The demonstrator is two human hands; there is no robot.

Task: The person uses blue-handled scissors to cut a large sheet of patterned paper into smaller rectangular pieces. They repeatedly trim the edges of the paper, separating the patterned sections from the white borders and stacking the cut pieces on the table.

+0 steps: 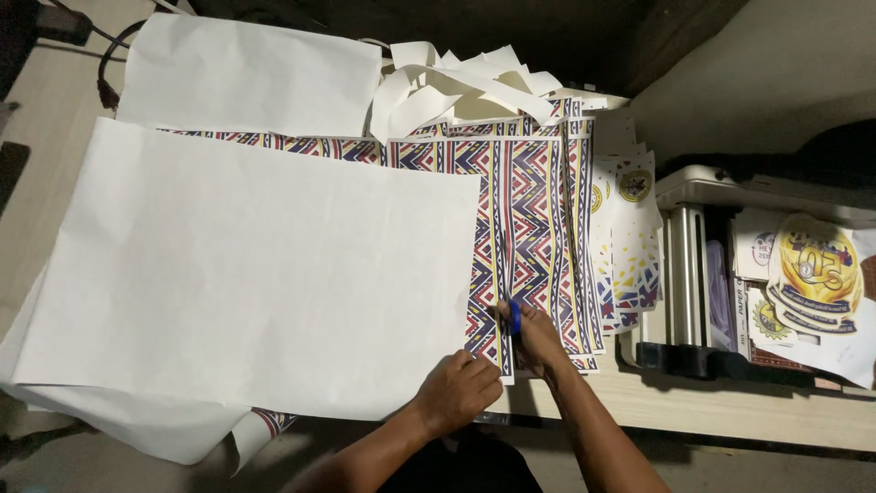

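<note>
**Scissors at the near edge of a patterned sheet**

Right hand grips a pair of blue-handled scissors, fingers curled through the handle, working at the near edge of the patterned sheets; the blades themselves are hidden by the hand and paper. Left hand lies just beside it, fingers bent and pressing down on the near right corner of a large white sheet, grasping nothing that can be made out. That white sheet lies blank side up over most of the table, and the patterned sheets, printed in red, blue and white zigzag bands, fan out from under its right edge. Past them, at the far side, sits a loose heap of white paper strips, with another blank sheet to its left. Right of the zigzag stack lies a smaller pile of white printed sheets with round emblems. Farther right stands a metal machine, and beyond it are cut-out yellow and blue emblem prints
</note>
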